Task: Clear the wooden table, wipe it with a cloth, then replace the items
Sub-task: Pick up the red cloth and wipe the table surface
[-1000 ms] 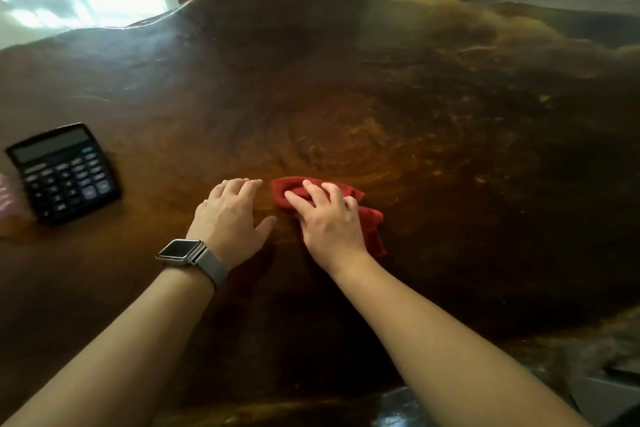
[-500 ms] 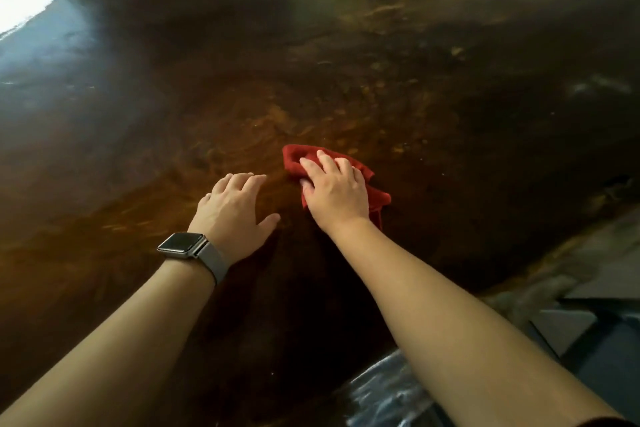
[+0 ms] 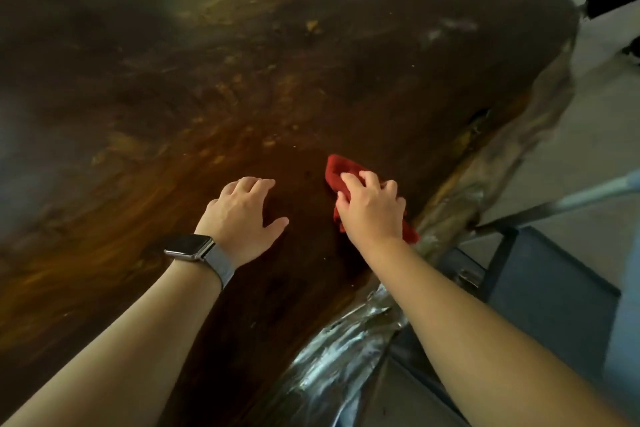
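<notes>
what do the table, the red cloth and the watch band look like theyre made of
Table: solid wood slab, glossy varnish; swirling grain, reflections, rough natural edge.
Red cloth: soft woven fabric, matte; it bunches under the right hand.
Watch band: grey, probably metal mesh or woven; too blurred to settle.

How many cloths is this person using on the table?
1. A single red cloth lies under the right hand, near the wooden table's right edge. The left hand rests flat on bare wood.
</notes>
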A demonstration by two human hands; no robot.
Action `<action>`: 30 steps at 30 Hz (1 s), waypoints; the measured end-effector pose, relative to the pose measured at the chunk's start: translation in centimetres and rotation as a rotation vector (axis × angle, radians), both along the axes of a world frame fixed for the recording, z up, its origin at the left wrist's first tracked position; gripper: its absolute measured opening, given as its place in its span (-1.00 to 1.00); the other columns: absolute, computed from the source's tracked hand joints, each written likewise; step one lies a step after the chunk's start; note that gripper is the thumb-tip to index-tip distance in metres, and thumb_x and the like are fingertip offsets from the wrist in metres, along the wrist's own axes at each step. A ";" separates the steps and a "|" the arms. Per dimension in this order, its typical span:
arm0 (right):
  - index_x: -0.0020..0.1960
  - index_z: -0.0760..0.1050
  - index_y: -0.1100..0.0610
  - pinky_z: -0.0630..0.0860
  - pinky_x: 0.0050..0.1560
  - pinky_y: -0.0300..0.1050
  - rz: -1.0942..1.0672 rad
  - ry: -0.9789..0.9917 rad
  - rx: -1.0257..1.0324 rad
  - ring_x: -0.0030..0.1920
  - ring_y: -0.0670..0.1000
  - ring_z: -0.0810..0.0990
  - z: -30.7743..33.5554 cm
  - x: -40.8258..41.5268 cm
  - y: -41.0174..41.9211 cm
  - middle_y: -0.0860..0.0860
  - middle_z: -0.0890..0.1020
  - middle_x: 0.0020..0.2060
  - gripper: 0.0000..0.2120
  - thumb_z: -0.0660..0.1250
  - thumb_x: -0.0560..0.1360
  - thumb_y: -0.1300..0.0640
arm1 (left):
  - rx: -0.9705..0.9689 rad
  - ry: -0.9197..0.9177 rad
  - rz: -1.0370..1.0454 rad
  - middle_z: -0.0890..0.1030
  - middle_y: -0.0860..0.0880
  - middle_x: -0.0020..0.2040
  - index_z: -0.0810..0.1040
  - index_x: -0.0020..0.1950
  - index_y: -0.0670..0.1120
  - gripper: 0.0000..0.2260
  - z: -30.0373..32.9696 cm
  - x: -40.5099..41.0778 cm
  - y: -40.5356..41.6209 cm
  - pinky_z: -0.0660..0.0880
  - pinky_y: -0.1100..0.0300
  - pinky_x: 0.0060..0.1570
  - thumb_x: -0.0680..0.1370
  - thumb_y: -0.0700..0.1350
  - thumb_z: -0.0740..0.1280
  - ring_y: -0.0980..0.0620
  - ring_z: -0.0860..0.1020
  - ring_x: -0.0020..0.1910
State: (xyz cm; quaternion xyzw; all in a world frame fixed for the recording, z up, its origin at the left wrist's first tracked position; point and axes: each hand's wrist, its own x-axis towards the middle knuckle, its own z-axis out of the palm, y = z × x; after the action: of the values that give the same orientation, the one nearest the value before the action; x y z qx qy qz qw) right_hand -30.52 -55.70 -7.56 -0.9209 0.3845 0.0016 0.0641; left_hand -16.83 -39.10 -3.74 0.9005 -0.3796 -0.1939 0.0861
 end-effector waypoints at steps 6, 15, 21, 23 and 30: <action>0.39 0.48 -0.04 0.60 0.03 0.16 -0.118 0.005 0.116 0.18 0.22 0.50 0.9 -9.3 0.0 0.06 0.52 0.30 -0.63 0.31 0.60 -0.03 | 0.017 0.015 -0.078 0.32 0.01 0.50 0.20 0.53 0.11 -0.33 -0.3 -2.4 -1.9 0.38 -0.11 0.35 0.49 0.30 0.29 -0.10 0.26 0.49; 0.44 0.47 0.01 0.48 0.11 -0.04 -0.108 -0.215 0.168 0.25 0.11 0.49 2.4 -8.4 -0.1 0.01 0.54 0.30 -0.62 0.20 0.66 -0.04 | 0.089 0.019 0.086 0.20 0.00 0.57 0.13 0.55 0.12 -0.29 0.4 -0.9 5.4 0.27 -0.19 0.43 0.49 0.30 0.30 -0.13 0.12 0.56; 0.48 0.43 -0.04 0.54 0.19 0.19 0.095 -0.113 0.125 0.33 0.18 0.46 1.6 3.7 3.0 0.02 0.50 0.42 -0.60 0.18 0.67 -0.05 | 0.132 0.029 0.323 0.18 -0.02 0.57 0.12 0.56 0.08 -0.21 0.1 1.8 17.7 0.31 -0.19 0.40 0.44 0.31 0.34 -0.13 0.09 0.56; 0.47 0.42 -0.07 0.52 0.21 0.21 0.195 -0.083 0.124 0.35 0.18 0.45 1.2 7.6 6.3 0.02 0.50 0.42 -0.61 0.19 0.66 -0.05 | 0.146 0.032 0.412 0.19 -0.01 0.57 0.15 0.55 0.08 -0.20 -0.1 2.4 22.5 0.33 -0.20 0.37 0.42 0.32 0.36 -0.13 0.09 0.56; 0.40 0.49 -0.14 0.45 0.19 0.25 0.662 -0.110 0.140 0.28 0.17 0.48 1.0 15.0 18.7 -0.02 0.53 0.37 -0.64 0.28 0.61 -0.01 | 0.184 0.136 0.528 0.03 0.08 0.60 0.06 0.57 0.16 -0.08 -1.4 3.1 31.0 0.28 -0.28 0.38 0.33 0.37 0.41 -0.11 -0.04 0.58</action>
State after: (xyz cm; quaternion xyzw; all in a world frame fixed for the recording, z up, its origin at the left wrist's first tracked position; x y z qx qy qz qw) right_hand -15.54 -37.04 -6.60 -0.9878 0.0598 -0.0009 0.1437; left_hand -13.73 -8.09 -5.13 0.9571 -0.1064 -0.2584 0.0767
